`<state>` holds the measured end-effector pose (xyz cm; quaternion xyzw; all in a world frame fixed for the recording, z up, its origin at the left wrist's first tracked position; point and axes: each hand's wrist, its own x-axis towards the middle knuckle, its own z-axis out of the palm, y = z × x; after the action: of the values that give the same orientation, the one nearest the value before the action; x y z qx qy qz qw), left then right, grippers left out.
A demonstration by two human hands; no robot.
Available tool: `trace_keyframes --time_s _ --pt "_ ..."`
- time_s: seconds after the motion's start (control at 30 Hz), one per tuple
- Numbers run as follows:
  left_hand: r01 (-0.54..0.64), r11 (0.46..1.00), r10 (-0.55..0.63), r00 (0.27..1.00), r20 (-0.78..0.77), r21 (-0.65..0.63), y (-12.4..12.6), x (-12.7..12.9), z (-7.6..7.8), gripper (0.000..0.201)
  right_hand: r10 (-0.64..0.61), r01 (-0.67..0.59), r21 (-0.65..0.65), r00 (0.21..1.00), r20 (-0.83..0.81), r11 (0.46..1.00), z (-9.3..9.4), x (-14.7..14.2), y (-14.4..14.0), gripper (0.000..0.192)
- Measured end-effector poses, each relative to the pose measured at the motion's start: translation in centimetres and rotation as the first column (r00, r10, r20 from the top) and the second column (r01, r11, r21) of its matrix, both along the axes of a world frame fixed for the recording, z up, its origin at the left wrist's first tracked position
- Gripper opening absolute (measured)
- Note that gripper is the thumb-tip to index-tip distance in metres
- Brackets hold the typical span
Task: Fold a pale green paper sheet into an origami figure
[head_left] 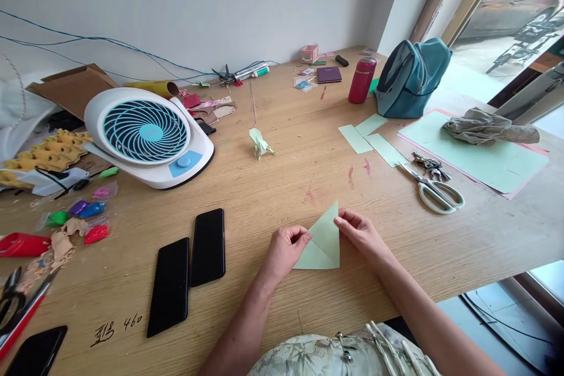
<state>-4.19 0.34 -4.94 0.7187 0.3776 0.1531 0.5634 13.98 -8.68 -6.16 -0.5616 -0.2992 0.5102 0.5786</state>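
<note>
Since the green paper [325, 241] seemingly needed steadying, the left hand [285, 251] pinched its slanted edge, the right hand [360, 232] its right side.

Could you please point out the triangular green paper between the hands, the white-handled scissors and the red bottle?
Triangular green paper [326, 239]: head view, middle of its face.
White-handled scissors [425, 183]: head view, where blades meet handles.
Red bottle [362, 82]: head view, middle of its body.

Green paper [326, 238] partly behind left fingers [303, 239], lower-left phone [37, 351] cropped below.
</note>
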Motion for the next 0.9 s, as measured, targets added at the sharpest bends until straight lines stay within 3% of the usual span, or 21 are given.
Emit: trace_keyframes --time_s 0.13,0.4,0.6,0.73,0.8,0.9 --pt "-0.074 0.993 0.072 0.997 0.024 0.088 -0.4 0.1 0.9 0.031 0.195 -0.187 -0.064 0.967 0.165 0.98 0.2 -0.8 -0.2 0.038" --pt "-0.107 0.986 0.104 0.994 0.031 0.124 -0.9 0.5 1.2 0.03 0.253 -0.188 -0.227 0.919 0.302 0.955 0.2 -1.3 -0.6 0.042" --pt "-0.08 0.994 0.079 0.997 0.02 0.08 -0.5 0.5 0.8 0.033 0.394 -0.232 -0.347 0.752 0.528 0.909 1.8 -0.4 -3.6 0.034" --pt "-0.061 0.996 0.063 0.998 -0.018 0.071 -0.2 0.4 0.8 0.033 0.503 -0.286 -0.436 0.67 0.546 0.853 2.4 1.3 -6.1 0.024" --pt "-0.024 0.996 0.027 0.999 -0.04 0.086 -0.1 0.5 0.9 0.032 0.464 -0.272 -0.4 0.706 0.535 0.875 2.2 2.3 -6.9 0.024" --pt "0.099 0.974 -0.083 0.993 -0.084 0.204 -0.6 1.0 1.0 0.03 0.242 -0.142 -0.244 0.857 0.454 0.959 1.7 3.4 -6.9 0.036"
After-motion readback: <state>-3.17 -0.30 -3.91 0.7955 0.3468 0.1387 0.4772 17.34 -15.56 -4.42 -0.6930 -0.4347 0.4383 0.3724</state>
